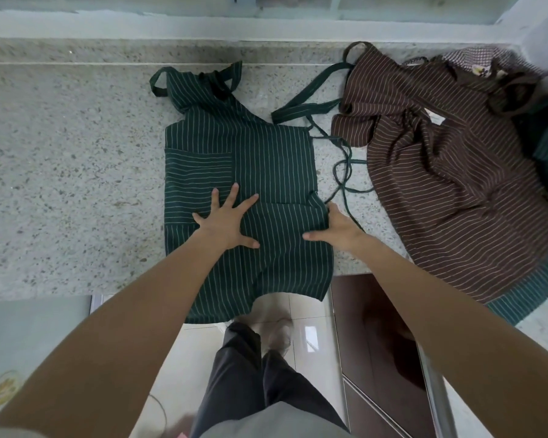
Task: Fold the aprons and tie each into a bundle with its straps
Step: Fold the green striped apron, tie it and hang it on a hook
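While the speckled stone bench carries everything, the largest spread of cloth on it is the brown striped apron, heaped loosely toward the right end and well short of folded. Beside it, near the middle of the bench, lies the green striped apron, already folded lengthwise, its long axis running from the far edge, where the bib and neck loop sit, to the near edge, where the hem hangs over. Its thin green straps trail off the right side toward the brown apron.

The left hand lies flat on the green apron's middle, fingers spread wide, pressing and gripping nothing. The right hand is at the apron's right edge, thumb stretched across the cloth, fingers curled at the fold; that grip seems to pinch the edge, though the fingertips are hidden.

The straps lie just beyond the right hand, so that hand is the nearer one for gathering them, and a crosswise fold would run along the long axis, hem toward bib.
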Action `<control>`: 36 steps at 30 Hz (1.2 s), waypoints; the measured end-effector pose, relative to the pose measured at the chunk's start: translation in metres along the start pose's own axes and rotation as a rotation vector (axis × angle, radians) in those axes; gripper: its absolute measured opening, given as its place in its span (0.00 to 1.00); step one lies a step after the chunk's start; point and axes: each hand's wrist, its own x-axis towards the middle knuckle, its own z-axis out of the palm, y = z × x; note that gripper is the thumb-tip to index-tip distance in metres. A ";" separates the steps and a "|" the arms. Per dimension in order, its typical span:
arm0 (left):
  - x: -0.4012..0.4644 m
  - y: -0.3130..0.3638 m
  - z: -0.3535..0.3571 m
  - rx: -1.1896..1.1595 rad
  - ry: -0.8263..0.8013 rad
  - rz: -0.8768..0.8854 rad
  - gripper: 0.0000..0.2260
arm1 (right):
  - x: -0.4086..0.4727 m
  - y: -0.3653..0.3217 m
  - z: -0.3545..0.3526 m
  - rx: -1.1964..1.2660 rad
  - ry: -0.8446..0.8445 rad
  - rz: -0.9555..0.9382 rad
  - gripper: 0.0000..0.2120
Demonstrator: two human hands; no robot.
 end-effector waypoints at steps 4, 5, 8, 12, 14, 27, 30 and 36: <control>-0.004 -0.014 0.003 -0.043 0.096 0.060 0.46 | -0.009 0.000 0.012 -0.135 0.101 -0.036 0.29; -0.007 -0.019 0.004 -0.068 0.135 0.071 0.45 | -0.009 -0.001 0.017 -0.167 0.149 -0.045 0.27; -0.020 -0.026 0.013 -0.055 0.266 0.018 0.41 | -0.009 -0.004 0.027 -0.251 0.203 -0.020 0.27; -0.030 -0.034 0.018 -0.103 0.259 -0.143 0.40 | -0.012 -0.009 0.027 -0.335 0.255 0.028 0.43; -0.034 -0.041 0.009 -0.093 0.186 -0.139 0.38 | -0.016 -0.016 0.028 -0.487 0.291 0.027 0.54; 0.007 -0.083 -0.120 -0.241 0.443 -0.162 0.17 | 0.047 -0.184 0.011 -0.353 0.183 -0.324 0.27; 0.037 -0.094 -0.159 -0.385 0.474 -0.146 0.14 | 0.079 -0.221 0.011 -0.339 0.186 -0.330 0.24; 0.103 -0.106 -0.219 -0.983 0.296 -0.328 0.23 | 0.154 -0.269 0.006 -0.277 0.196 -0.243 0.20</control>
